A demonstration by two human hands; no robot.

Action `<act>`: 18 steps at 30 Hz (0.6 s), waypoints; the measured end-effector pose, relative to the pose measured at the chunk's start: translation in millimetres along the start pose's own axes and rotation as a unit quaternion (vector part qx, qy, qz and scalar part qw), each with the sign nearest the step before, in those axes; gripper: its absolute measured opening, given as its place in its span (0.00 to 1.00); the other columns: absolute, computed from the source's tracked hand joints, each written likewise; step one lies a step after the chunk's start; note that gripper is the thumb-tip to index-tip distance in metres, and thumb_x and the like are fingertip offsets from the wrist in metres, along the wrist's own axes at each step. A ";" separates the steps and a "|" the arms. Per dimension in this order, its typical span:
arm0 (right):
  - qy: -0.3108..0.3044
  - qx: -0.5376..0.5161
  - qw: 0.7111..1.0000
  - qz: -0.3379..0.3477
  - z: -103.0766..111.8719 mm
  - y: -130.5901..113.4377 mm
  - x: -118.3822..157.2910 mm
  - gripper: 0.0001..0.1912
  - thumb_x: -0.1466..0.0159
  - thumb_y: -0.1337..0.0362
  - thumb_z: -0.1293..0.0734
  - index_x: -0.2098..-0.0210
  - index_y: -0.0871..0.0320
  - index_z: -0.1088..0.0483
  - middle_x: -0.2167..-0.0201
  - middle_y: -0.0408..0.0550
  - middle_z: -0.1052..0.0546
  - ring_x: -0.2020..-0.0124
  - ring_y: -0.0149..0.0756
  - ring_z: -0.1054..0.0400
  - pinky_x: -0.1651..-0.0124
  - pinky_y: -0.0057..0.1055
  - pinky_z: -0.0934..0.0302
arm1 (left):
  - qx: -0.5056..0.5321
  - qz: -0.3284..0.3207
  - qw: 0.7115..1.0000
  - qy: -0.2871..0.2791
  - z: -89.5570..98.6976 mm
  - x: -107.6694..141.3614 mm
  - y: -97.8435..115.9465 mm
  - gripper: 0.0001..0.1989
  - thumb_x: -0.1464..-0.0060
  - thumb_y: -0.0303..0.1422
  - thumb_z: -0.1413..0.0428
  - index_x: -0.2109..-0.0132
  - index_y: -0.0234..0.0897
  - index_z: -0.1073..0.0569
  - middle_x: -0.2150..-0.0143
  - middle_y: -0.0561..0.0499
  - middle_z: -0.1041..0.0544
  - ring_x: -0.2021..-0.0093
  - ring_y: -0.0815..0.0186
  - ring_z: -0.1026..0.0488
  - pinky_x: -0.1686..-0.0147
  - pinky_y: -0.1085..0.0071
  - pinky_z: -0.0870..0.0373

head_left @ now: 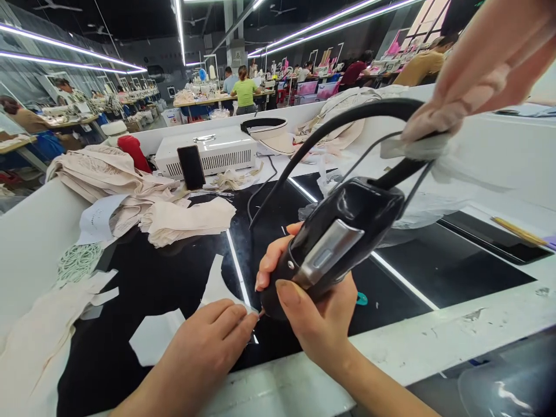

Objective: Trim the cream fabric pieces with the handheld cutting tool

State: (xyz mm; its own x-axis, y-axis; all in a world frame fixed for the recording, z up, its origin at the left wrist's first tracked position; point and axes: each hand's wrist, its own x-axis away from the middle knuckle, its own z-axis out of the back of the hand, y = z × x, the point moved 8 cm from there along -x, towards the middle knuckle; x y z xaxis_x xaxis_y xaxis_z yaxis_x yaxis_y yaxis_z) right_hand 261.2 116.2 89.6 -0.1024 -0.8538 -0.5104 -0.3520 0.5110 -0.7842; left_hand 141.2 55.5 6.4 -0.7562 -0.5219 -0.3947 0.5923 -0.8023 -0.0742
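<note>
My right hand (319, 315) is closed around a black corded handheld power tool (343, 231), which has a silver lever on its side. The tool slants down to the left, its narrow tip close to my left fingertips. My left hand (208, 347), fingers together, presses and grips the edge of a white curved cut piece (218, 284) on the glossy black work surface (113, 341). The underside of that piece is hidden by my fingers. Left of my hand lies a separate white angular piece (155, 337). A thick black cable (347, 119) arches up from the tool.
Cream fabric pieces (191, 219) and a larger cloth heap (113, 174) lie at the left. A white vented box (226, 153), phone (190, 167) and visor (273, 136) stand behind. A blurred pinkish shape (482, 75) hangs over the cable, upper right. People work at farther tables.
</note>
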 end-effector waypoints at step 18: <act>0.007 -0.037 0.999 0.004 -6.2 -6.3 7.7 0.22 0.41 0.55 0.20 0.57 0.51 0.33 0.72 0.39 0.23 0.77 0.30 0.27 0.75 0.26 0.27 | 0.078 0.057 0.995 -0.009 4.9 14.1 -1.2 0.16 0.30 0.23 0.52 0.40 0.29 0.27 0.45 0.36 0.24 0.45 0.52 0.25 0.47 0.55 0.19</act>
State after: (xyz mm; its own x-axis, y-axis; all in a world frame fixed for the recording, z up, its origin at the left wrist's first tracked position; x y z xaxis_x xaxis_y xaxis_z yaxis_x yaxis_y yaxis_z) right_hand 256.8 105.8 92.8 -0.1194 -0.8511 -0.5113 -0.4187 0.5101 -0.7513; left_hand 128.5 47.7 5.4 -0.6921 -0.6164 -0.3756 0.6258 -0.7717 0.1133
